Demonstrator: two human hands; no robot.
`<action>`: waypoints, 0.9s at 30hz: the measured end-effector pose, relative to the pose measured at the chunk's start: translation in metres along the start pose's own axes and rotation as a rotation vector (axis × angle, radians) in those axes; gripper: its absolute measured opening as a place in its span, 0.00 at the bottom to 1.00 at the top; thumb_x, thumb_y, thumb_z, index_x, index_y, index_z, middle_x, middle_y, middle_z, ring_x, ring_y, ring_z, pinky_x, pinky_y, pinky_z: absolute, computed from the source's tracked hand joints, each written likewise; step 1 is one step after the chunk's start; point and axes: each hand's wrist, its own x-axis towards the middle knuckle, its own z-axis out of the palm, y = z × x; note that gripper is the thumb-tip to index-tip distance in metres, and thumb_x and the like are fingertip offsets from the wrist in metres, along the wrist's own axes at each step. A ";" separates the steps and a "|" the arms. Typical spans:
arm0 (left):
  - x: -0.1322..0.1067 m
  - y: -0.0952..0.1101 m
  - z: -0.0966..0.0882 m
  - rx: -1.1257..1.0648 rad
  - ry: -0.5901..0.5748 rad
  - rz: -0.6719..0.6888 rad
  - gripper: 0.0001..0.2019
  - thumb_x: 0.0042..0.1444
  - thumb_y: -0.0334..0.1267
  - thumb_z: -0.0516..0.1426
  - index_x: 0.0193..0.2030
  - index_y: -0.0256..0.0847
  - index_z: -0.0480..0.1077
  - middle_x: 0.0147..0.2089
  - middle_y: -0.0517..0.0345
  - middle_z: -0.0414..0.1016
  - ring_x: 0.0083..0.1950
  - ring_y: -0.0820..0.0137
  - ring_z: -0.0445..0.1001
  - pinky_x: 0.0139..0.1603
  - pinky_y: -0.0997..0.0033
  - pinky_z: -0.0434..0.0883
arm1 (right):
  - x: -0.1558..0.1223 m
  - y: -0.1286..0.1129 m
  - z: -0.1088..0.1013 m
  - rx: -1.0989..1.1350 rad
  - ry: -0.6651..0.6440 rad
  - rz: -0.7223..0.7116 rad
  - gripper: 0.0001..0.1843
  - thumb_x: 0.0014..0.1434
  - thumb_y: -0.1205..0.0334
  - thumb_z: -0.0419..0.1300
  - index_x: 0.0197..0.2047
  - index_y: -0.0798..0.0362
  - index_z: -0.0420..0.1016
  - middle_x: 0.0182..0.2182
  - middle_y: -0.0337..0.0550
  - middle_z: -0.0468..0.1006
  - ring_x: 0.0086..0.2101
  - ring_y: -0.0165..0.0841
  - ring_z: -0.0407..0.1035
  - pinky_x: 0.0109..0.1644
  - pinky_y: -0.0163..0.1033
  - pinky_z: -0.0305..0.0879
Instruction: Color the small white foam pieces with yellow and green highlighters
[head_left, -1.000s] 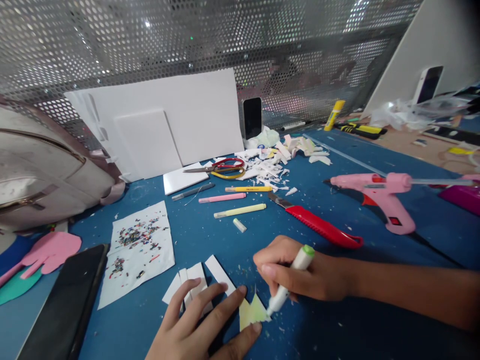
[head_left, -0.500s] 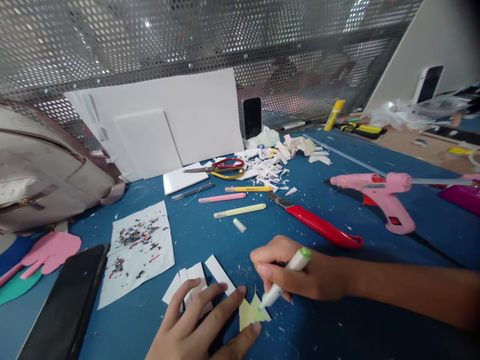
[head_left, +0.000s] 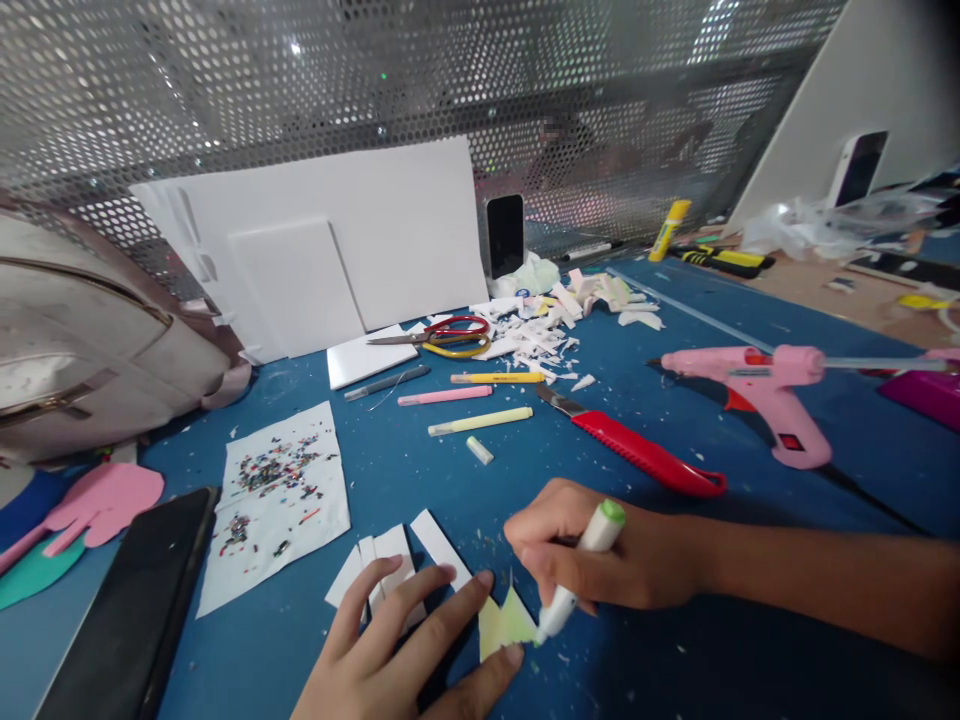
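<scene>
**Coloring a small paper shape**

The right hand [head_left: 600, 560] has its fingers wrapped tight around a white marker [head_left: 577, 570] with a green end. The marker tip touches the right edge of a small pointy paper shape [head_left: 506, 625], which looks yellow-green. The shape lies flat on the blue desk [head_left: 420, 470], near the front edge, between the two hands.

The left hand [head_left: 409, 650] lies flat with its fingers spread out. It grips nothing. Two fingertips press on the left side of the paper shape. The hand also rests on some white strips [head_left: 390, 560].

Behind the right hand lies a red cutter knife [head_left: 637, 455]. A pink glue gun [head_left: 757, 395] stands farther right. Three pens [head_left: 472, 400] lie in the middle of the desk. To the left is a white sheet [head_left: 277, 500] with tiny colored bits on it, and beside it a black phone [head_left: 127, 610].
</scene>
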 end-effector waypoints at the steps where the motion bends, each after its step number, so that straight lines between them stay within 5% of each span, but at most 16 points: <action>1: 0.000 0.000 0.000 -0.002 -0.002 0.000 0.19 0.74 0.39 0.47 0.65 0.68 0.64 0.63 0.73 0.72 0.60 0.68 0.70 0.73 0.56 0.50 | 0.000 0.000 0.000 0.009 0.005 0.006 0.26 0.68 0.44 0.52 0.26 0.55 0.66 0.18 0.34 0.66 0.18 0.25 0.64 0.22 0.29 0.57; 13: -0.001 0.002 0.000 0.020 -0.017 -0.011 0.19 0.71 0.41 0.54 0.65 0.68 0.64 0.66 0.73 0.70 0.61 0.67 0.69 0.73 0.54 0.51 | -0.001 0.001 0.000 0.016 0.061 0.042 0.27 0.69 0.45 0.52 0.25 0.56 0.67 0.19 0.37 0.68 0.19 0.25 0.63 0.22 0.28 0.58; 27: -0.002 0.001 0.002 0.011 -0.019 -0.007 0.21 0.75 0.36 0.44 0.67 0.68 0.62 0.66 0.72 0.69 0.62 0.66 0.68 0.72 0.53 0.50 | -0.001 -0.003 0.000 -0.053 0.128 0.067 0.28 0.71 0.47 0.49 0.25 0.56 0.67 0.18 0.38 0.68 0.19 0.25 0.63 0.23 0.28 0.58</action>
